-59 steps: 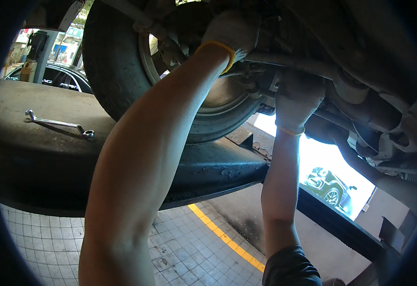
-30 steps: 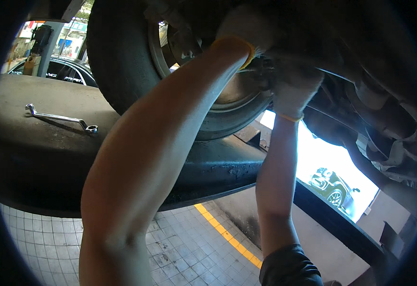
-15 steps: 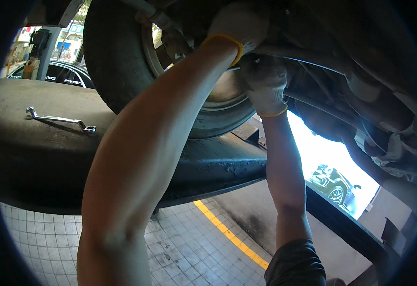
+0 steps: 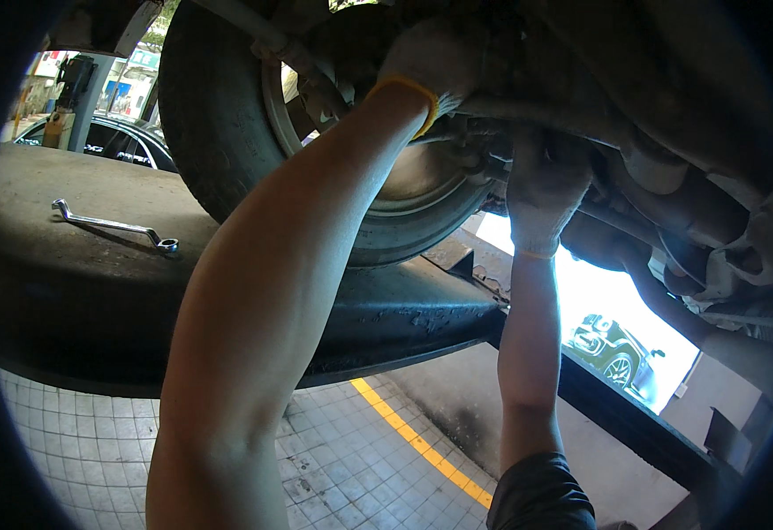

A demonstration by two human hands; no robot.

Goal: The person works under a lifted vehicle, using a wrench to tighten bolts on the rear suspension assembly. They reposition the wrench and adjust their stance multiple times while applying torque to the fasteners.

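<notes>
My left hand (image 4: 424, 62), in a white glove with yellow cuff, reaches into the underside of a raised car beside the wheel's tyre (image 4: 203, 115), among rods and joints; its fingertips are hidden in shadow. My right hand (image 4: 547, 190), gloved too, is up at the suspension linkage (image 4: 484, 159) right of the rim (image 4: 417, 190), its fingers curled into the dark around something I cannot make out. A shiny double-ended ring wrench (image 4: 113, 224) lies on the lift platform (image 4: 51, 283) at the left, apart from both hands.
Underbody parts and pipes (image 4: 687, 177) fill the upper right. A steel beam (image 4: 625, 424) runs diagonally at lower right. Below are a tiled floor (image 4: 68, 442) and a yellow line (image 4: 404, 424). A dark car (image 4: 95, 141) stands beyond a lift post (image 4: 86, 88); another vehicle (image 4: 616, 358) shows at right.
Since half a second ago, my right hand has shifted right and down, away from my left hand, back near its earlier position. My left hand has moved slightly left and down in view.
</notes>
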